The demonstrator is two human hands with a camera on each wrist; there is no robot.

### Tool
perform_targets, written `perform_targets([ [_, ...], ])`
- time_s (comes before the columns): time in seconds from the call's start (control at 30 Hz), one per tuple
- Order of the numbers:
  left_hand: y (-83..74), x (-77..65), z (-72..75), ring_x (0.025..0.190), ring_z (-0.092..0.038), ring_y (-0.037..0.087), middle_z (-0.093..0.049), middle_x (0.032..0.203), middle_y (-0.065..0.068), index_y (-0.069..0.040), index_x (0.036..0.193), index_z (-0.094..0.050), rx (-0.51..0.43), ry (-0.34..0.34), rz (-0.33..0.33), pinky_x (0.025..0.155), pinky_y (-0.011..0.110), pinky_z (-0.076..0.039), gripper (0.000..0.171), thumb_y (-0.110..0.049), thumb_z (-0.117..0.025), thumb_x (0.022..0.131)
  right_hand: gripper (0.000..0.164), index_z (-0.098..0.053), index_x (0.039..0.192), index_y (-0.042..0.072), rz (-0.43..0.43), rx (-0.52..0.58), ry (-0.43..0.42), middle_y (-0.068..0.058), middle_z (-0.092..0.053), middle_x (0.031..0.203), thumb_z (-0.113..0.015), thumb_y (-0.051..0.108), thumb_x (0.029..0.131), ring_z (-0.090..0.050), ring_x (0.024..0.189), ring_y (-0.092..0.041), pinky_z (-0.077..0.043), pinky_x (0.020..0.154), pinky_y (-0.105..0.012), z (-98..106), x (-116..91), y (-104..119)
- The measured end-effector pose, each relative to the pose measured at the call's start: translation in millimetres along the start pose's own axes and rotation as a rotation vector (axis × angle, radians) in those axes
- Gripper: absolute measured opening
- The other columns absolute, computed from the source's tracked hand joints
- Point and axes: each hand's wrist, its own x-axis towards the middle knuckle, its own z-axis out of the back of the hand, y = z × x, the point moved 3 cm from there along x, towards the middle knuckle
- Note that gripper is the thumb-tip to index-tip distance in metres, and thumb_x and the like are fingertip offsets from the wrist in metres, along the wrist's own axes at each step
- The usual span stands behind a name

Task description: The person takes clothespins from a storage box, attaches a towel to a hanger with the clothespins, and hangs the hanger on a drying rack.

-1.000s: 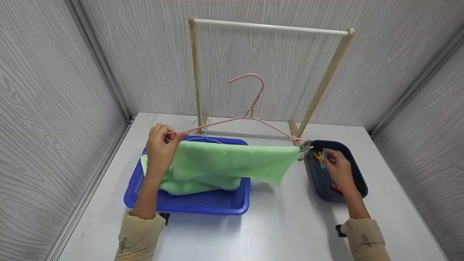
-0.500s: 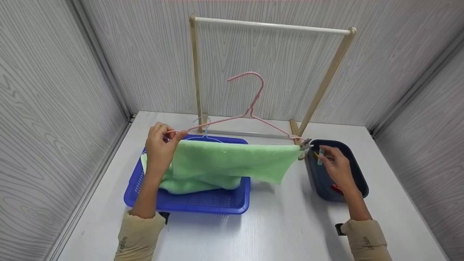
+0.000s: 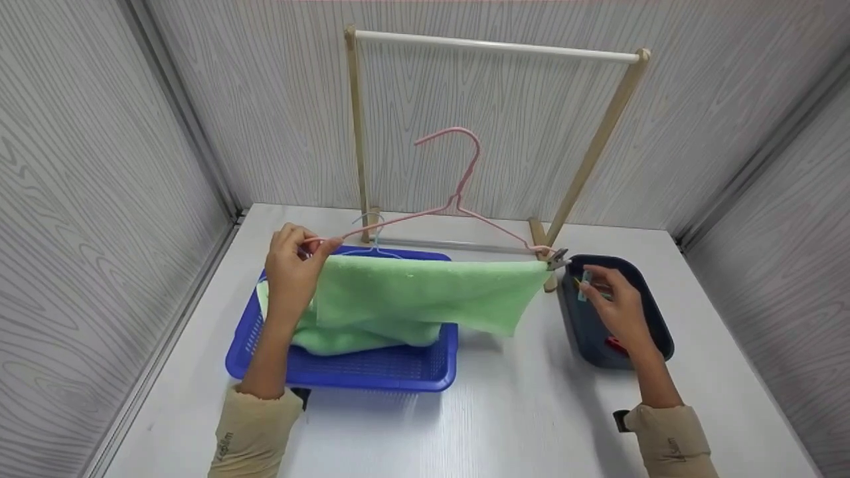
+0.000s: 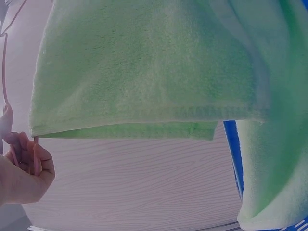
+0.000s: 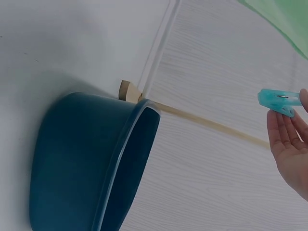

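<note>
A light green towel (image 3: pixel 425 292) hangs folded over the lower bar of a pink wire hanger (image 3: pixel 458 179). The left hand (image 3: pixel 292 265) pinches the hanger's left end and the towel's corner between thumb and curled fingers, also visible in the left wrist view. A grey clothespin (image 3: pixel 558 259) clips the towel at the hanger's right end. The right hand (image 3: pixel 619 302) pinches a teal clothespin (image 5: pixel 279 101) above the dark plastic bin (image 3: pixel 664 325), a little to the right of the grey one and apart from the towel.
A blue basket (image 3: pixel 372 382) with more green cloth (image 3: pixel 358 338) and a pale blue hanger (image 3: pixel 376 239) stands under the towel. Behind rises a wooden rack with a white rail (image 3: pixel 498 46). A red clothespin (image 3: pixel 615 344) lies in the bin.
The right hand has moved slightly left with the teal clothespin, which now stands more upright. The hanger's hook has shifted slightly up and left in the view. The left hand keeps its grip.
</note>
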Motion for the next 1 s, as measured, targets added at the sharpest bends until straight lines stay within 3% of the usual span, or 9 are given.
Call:
perform_targets([
  [0.07, 0.5, 0.2, 0.0, 0.063, -0.032, 0.014, -0.037, 0.064, 0.002, -0.006, 0.059, -0.043, -0.002, -0.002, 0.003, 0.054, 0.025, -0.027, 0.033, -0.029, -0.066, 0.067, 0.034, -0.05, 0.11, 0.005, 0.002, -0.01, -0.008, -0.018, -0.047, 0.097, -0.056, 0.003, 0.077, -0.049, 0.088, -0.024, -0.04, 0.075, -0.028, -2.2, 4.3, 45.8],
  [0.23, 1.9, 0.9, 0.0, 0.063, -0.033, 0.014, -0.038, 0.064, 0.002, -0.005, 0.06, -0.044, -0.004, -0.012, 0.014, 0.054, 0.025, -0.027, 0.033, -0.029, -0.065, 0.067, 0.034, -0.051, 0.107, 0.002, 0.012, -0.002, -0.026, -0.018, -0.049, 0.096, -0.057, -0.002, 0.074, -0.05, 0.086, -0.022, -0.04, 0.073, -0.021, -5.6, 7.0, 84.9],
  [0.53, 3.9, 0.1, 0.5, 0.064, -0.034, 0.015, -0.039, 0.065, 0.002, -0.005, 0.061, -0.046, 0.011, -0.029, 0.048, 0.055, 0.025, -0.027, 0.032, -0.031, -0.065, 0.067, 0.034, -0.054, 0.106, 0.009, -0.007, -0.016, -0.017, -0.009, -0.052, 0.097, -0.061, 0.008, 0.073, -0.05, 0.082, -0.016, -0.04, 0.071, -0.016, -8.4, 8.8, 77.3],
  [0.73, 5.2, 0.0, -0.3, 0.064, -0.034, 0.014, -0.039, 0.065, 0.001, -0.006, 0.06, -0.046, 0.017, -0.042, 0.058, 0.055, 0.025, -0.027, 0.033, -0.032, -0.065, 0.067, 0.032, -0.053, 0.105, 0.002, 0.018, 0.006, -0.012, -0.014, -0.051, 0.09, -0.059, 0.003, 0.074, -0.048, 0.079, -0.023, -0.04, 0.069, -0.015, -15.7, 10.1, 97.9],
  [0.9, 5.4, -0.4, 0.0, 0.063, -0.033, 0.013, -0.039, 0.064, 0.0, -0.007, 0.059, -0.046, 0.017, -0.055, 0.051, 0.055, 0.025, -0.027, 0.033, -0.033, -0.065, 0.066, 0.031, -0.054, 0.105, 0.005, 0.028, 0.013, 0.003, -0.01, -0.051, 0.087, -0.06, 0.007, 0.074, -0.05, 0.077, -0.016, -0.042, 0.067, -0.017, -23.3, 12.9, 100.5],
  [1.0, 5.7, -0.6, -0.1, 0.064, -0.034, 0.013, -0.039, 0.065, 0.0, -0.006, 0.06, -0.046, 0.021, -0.055, 0.06, 0.055, 0.025, -0.027, 0.033, -0.033, -0.065, 0.066, 0.031, -0.054, 0.104, 0.001, 0.068, 0.044, 0.005, -0.014, -0.051, 0.087, -0.059, 0.002, 0.074, -0.051, 0.076, -0.015, -0.042, 0.066, -0.016, -30.3, 14.1, 108.3],
])
